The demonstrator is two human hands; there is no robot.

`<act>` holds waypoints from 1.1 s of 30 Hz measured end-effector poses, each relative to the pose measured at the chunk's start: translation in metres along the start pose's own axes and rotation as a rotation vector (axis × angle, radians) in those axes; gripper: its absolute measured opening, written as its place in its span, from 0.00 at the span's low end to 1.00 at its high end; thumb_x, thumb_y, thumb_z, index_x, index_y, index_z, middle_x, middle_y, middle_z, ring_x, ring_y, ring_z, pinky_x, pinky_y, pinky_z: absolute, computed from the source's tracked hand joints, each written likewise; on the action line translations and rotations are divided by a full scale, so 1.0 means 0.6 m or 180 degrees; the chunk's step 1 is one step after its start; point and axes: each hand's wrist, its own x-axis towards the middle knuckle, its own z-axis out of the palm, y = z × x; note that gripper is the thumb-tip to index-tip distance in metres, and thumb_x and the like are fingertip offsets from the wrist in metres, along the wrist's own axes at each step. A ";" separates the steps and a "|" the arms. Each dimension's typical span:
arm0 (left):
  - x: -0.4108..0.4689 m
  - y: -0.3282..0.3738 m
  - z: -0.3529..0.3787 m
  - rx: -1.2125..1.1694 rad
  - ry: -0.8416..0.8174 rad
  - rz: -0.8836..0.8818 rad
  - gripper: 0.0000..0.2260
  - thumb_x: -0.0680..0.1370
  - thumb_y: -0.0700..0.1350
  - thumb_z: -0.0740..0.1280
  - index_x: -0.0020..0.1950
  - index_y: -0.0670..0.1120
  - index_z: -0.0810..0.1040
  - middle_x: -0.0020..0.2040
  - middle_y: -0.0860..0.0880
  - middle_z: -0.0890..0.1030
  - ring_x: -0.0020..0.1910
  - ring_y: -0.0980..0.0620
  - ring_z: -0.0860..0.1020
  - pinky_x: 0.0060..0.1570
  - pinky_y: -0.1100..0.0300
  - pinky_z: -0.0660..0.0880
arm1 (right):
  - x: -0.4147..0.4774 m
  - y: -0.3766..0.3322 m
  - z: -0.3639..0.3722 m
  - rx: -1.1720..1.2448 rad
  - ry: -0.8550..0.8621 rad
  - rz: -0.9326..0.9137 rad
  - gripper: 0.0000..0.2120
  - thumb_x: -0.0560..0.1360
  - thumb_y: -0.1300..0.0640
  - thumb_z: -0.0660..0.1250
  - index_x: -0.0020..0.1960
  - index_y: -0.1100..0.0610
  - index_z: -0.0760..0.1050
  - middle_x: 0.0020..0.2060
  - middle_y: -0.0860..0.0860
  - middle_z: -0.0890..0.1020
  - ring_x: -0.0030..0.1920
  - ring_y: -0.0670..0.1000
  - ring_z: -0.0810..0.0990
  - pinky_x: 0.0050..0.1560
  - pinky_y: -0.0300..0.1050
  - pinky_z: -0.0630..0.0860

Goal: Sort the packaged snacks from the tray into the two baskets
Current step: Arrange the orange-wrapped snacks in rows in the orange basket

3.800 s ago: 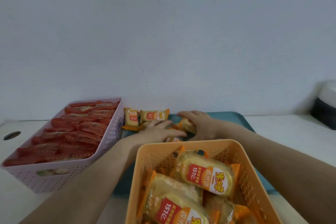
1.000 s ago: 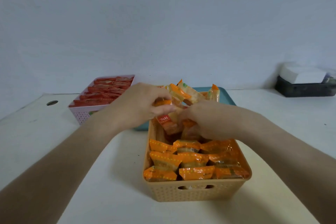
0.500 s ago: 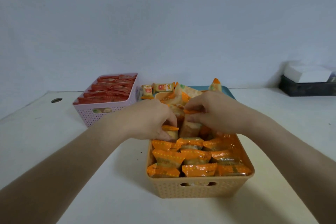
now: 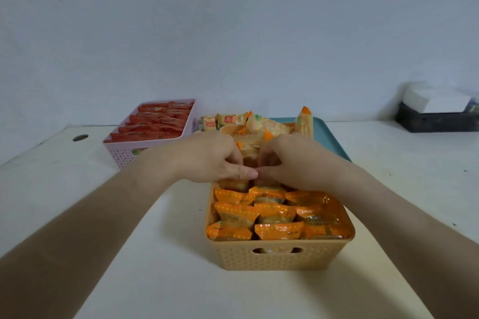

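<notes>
Evidently a last row is being fitted into the orange basket, by which all other places are given. Its near and middle parts are taken up by orange packets stood on edge in tight rows, an arrangement probably chosen so that more can be packed in. Over its far end the left hand and the right hand are brought together, thumbs touching, fingers curled down and narrow around the far-row packets. The fingertips are hidden among the wrappers, so how many are held cannot be told. Two hands are probably needed because slippery wrappers must be squeezed together and held upright while being pressed in. Directly behind the orange basket the teal tray is seen, with loose packets lying toward its left side — so the sorting is judged unfinished. One tall packet is stood upright just beyond the right hand; whether it is on the tray or in the basket cannot be told. Behind and to the left of the orange basket, apart from it, the pink basket is filled with red packets laid flat — each kind being kept to its own container. Crushed contents are the risk if the row is forced.
</notes>
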 end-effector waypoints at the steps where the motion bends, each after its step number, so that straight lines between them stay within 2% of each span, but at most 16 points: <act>1: 0.000 0.003 0.001 0.0030 0.0092 0.0045 0.22 0.74 0.66 0.59 0.46 0.52 0.84 0.37 0.50 0.82 0.36 0.55 0.78 0.37 0.59 0.72 | -0.002 -0.001 -0.004 0.0156 -0.0113 -0.0059 0.14 0.75 0.43 0.65 0.47 0.52 0.82 0.39 0.49 0.83 0.40 0.48 0.79 0.43 0.49 0.79; 4: -0.002 0.016 0.001 -0.0143 0.0641 0.0208 0.17 0.78 0.60 0.59 0.53 0.53 0.82 0.40 0.55 0.83 0.39 0.60 0.78 0.42 0.59 0.74 | -0.010 0.012 -0.029 0.0592 0.0076 -0.0027 0.14 0.78 0.47 0.63 0.43 0.54 0.82 0.34 0.49 0.81 0.36 0.47 0.78 0.38 0.44 0.74; 6: -0.002 0.026 -0.003 -0.0336 0.0699 0.0319 0.14 0.79 0.57 0.60 0.52 0.53 0.81 0.40 0.59 0.81 0.39 0.63 0.76 0.41 0.63 0.72 | -0.022 0.029 -0.058 0.0681 0.0197 0.0095 0.07 0.76 0.50 0.68 0.44 0.51 0.83 0.37 0.45 0.82 0.38 0.43 0.78 0.39 0.39 0.72; 8: 0.004 0.037 -0.004 -0.0255 0.0479 0.0354 0.13 0.80 0.57 0.60 0.55 0.54 0.81 0.41 0.59 0.81 0.41 0.62 0.77 0.42 0.65 0.70 | -0.035 0.038 -0.092 0.0224 -0.0187 0.0104 0.02 0.73 0.52 0.71 0.44 0.46 0.82 0.39 0.40 0.81 0.40 0.40 0.77 0.40 0.34 0.69; 10: 0.016 0.048 0.003 -0.0006 0.0346 0.0365 0.13 0.79 0.57 0.60 0.54 0.54 0.81 0.36 0.58 0.80 0.37 0.61 0.76 0.37 0.68 0.66 | -0.046 0.037 -0.107 -0.0448 -0.0764 0.0101 0.07 0.73 0.52 0.71 0.50 0.43 0.81 0.43 0.39 0.80 0.44 0.42 0.76 0.41 0.30 0.70; 11: 0.023 0.053 0.006 0.0127 0.0367 0.0355 0.12 0.79 0.57 0.62 0.54 0.54 0.80 0.32 0.57 0.77 0.35 0.60 0.75 0.35 0.67 0.65 | -0.050 0.034 -0.109 -0.0694 -0.0910 0.0089 0.09 0.74 0.51 0.70 0.53 0.43 0.81 0.46 0.40 0.81 0.47 0.43 0.76 0.44 0.31 0.72; 13: 0.031 0.057 0.009 0.0407 0.0496 0.0352 0.09 0.77 0.55 0.65 0.52 0.53 0.80 0.30 0.57 0.73 0.37 0.58 0.75 0.36 0.62 0.67 | -0.053 0.025 -0.101 -0.0954 -0.1044 0.0015 0.09 0.75 0.50 0.68 0.55 0.44 0.80 0.49 0.43 0.80 0.51 0.46 0.77 0.53 0.41 0.77; 15: 0.036 0.057 0.009 0.0623 0.0596 0.0456 0.07 0.75 0.54 0.67 0.50 0.54 0.79 0.38 0.57 0.73 0.45 0.53 0.76 0.43 0.56 0.72 | -0.052 0.021 -0.090 -0.1033 -0.1081 -0.0089 0.05 0.76 0.50 0.65 0.48 0.47 0.79 0.43 0.42 0.78 0.47 0.46 0.76 0.48 0.41 0.76; 17: 0.038 0.058 0.007 0.0586 0.0624 0.0532 0.06 0.74 0.54 0.69 0.47 0.54 0.79 0.44 0.55 0.75 0.47 0.52 0.75 0.47 0.52 0.75 | -0.049 0.021 -0.085 -0.1100 -0.0999 -0.0093 0.06 0.77 0.49 0.65 0.42 0.46 0.77 0.37 0.41 0.75 0.41 0.44 0.72 0.41 0.38 0.72; 19: 0.038 0.061 0.006 0.0436 0.0586 0.0482 0.08 0.73 0.54 0.71 0.48 0.55 0.76 0.40 0.56 0.75 0.44 0.53 0.75 0.46 0.53 0.75 | -0.047 0.023 -0.079 -0.1050 -0.0793 -0.0013 0.10 0.76 0.46 0.65 0.43 0.51 0.81 0.37 0.44 0.77 0.41 0.46 0.73 0.41 0.42 0.74; 22: 0.034 0.063 0.002 0.0023 0.0247 0.0334 0.15 0.72 0.54 0.73 0.54 0.53 0.74 0.39 0.57 0.76 0.41 0.55 0.76 0.44 0.56 0.75 | -0.053 0.022 -0.066 -0.1023 -0.0432 0.0085 0.12 0.76 0.45 0.65 0.44 0.52 0.81 0.38 0.48 0.78 0.45 0.50 0.77 0.43 0.46 0.77; 24: 0.030 0.061 0.002 0.0063 0.0047 0.0351 0.12 0.73 0.54 0.71 0.53 0.50 0.78 0.39 0.56 0.77 0.41 0.55 0.76 0.40 0.62 0.73 | -0.060 0.018 -0.063 -0.1088 -0.0344 0.0128 0.12 0.77 0.46 0.64 0.44 0.52 0.80 0.35 0.47 0.75 0.43 0.50 0.78 0.41 0.45 0.77; 26: 0.026 0.059 0.001 0.0033 -0.0111 0.0364 0.11 0.76 0.53 0.68 0.56 0.50 0.80 0.40 0.58 0.76 0.42 0.57 0.75 0.40 0.65 0.70 | -0.065 0.016 -0.066 -0.1180 -0.0470 0.0122 0.12 0.79 0.46 0.61 0.46 0.50 0.80 0.36 0.46 0.76 0.43 0.49 0.77 0.44 0.47 0.77; 27: 0.025 0.057 0.001 -0.0039 -0.0236 0.0399 0.11 0.78 0.52 0.66 0.58 0.51 0.79 0.43 0.59 0.77 0.45 0.57 0.75 0.44 0.65 0.71 | -0.068 0.014 -0.071 -0.1121 -0.0635 0.0148 0.14 0.79 0.45 0.59 0.47 0.50 0.80 0.38 0.47 0.77 0.44 0.49 0.77 0.47 0.48 0.77; 30: 0.023 0.055 0.000 -0.0470 -0.0664 0.0480 0.13 0.82 0.52 0.58 0.59 0.49 0.79 0.50 0.52 0.81 0.50 0.53 0.78 0.54 0.56 0.74 | -0.067 0.011 -0.087 -0.0580 -0.1113 0.0451 0.19 0.81 0.43 0.53 0.49 0.52 0.79 0.42 0.48 0.80 0.46 0.49 0.77 0.49 0.49 0.75; 33: 0.029 0.046 -0.007 -0.0611 -0.0535 0.0364 0.12 0.82 0.46 0.59 0.60 0.52 0.80 0.54 0.56 0.82 0.52 0.59 0.79 0.57 0.59 0.74 | -0.055 0.015 -0.087 -0.0296 -0.0485 0.0369 0.12 0.81 0.52 0.59 0.52 0.48 0.82 0.46 0.46 0.83 0.48 0.48 0.79 0.53 0.50 0.77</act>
